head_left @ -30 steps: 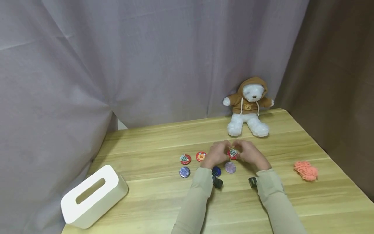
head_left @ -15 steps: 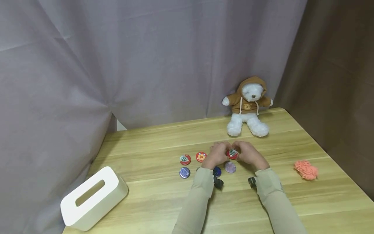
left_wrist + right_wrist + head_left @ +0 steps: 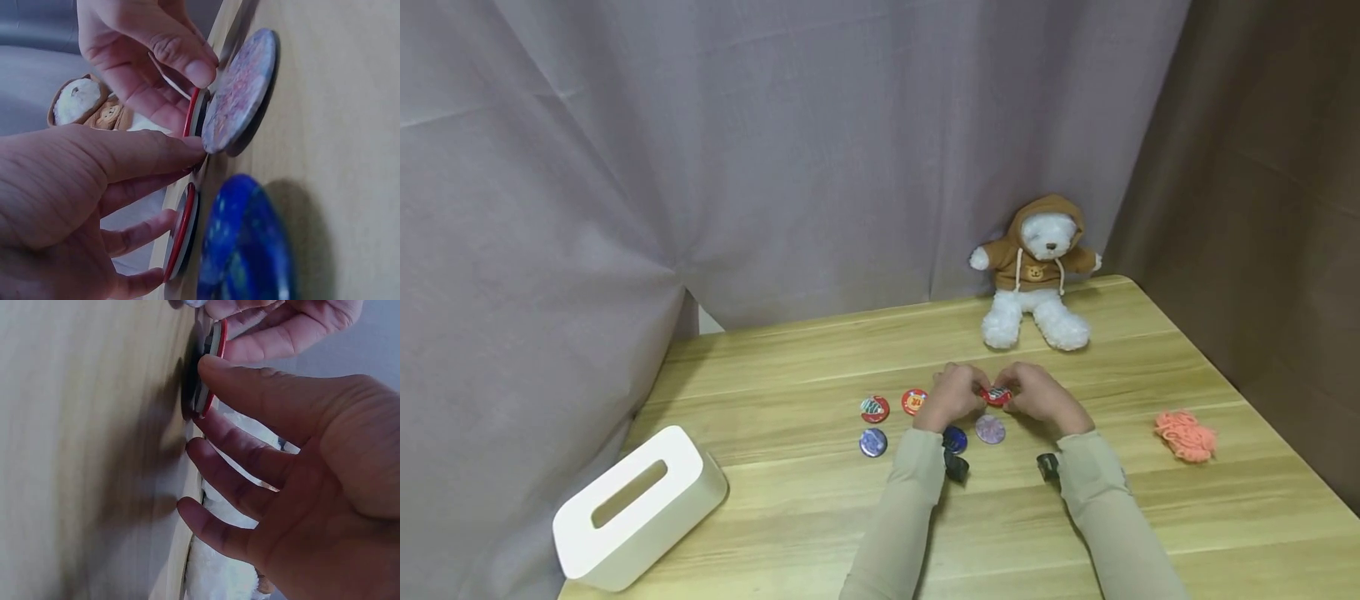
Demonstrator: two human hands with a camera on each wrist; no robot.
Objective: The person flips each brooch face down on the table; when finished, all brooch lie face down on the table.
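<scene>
A round red pin badge (image 3: pixel 997 397) with a green-and-white pattern is pinched between both hands, slightly tilted. My left hand (image 3: pixel 956 397) grips its left edge between thumb and fingers, and my right hand (image 3: pixel 1042 397) grips the right edge. In the right wrist view the badge (image 3: pixel 220 347) shows edge-on, close over the tabletop, a dark piece on its back. Nearer me lie a pale purple badge (image 3: pixel 990 429) and a dark blue badge (image 3: pixel 955 439). The left wrist view has another red-rimmed badge (image 3: pixel 181 231) at the left hand's outer fingertips, hidden behind that hand in the head view.
Left of the hands lie a red-and-green badge (image 3: pixel 875 409), a red-and-orange badge (image 3: pixel 914 402) and a blue-white badge (image 3: pixel 873 442). A teddy bear (image 3: pixel 1036 275) sits behind. Coral yarn (image 3: pixel 1185 436) lies right; a white tissue box (image 3: pixel 640 508) stands front left.
The held red badge has tipped so that its face looks narrower in the head view. Both hands stay nearly in place, with slight finger shifts.
</scene>
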